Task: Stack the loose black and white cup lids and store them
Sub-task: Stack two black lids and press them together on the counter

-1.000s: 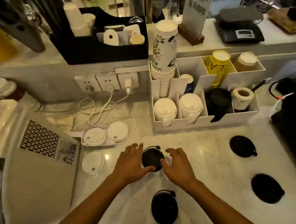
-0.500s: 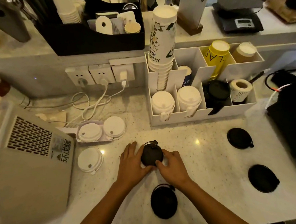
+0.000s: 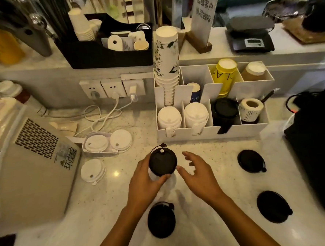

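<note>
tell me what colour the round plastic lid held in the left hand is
Black, seen in the head view: the round plastic lid gripped by the left hand.

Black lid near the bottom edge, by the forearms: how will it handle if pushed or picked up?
The black lid looks thin and flat, so probably light and likely to slide on the smooth counter, not roll. Its side tab may snag.

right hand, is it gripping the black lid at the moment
No, the right hand is open beside the black lid, which only the left hand holds.
</note>
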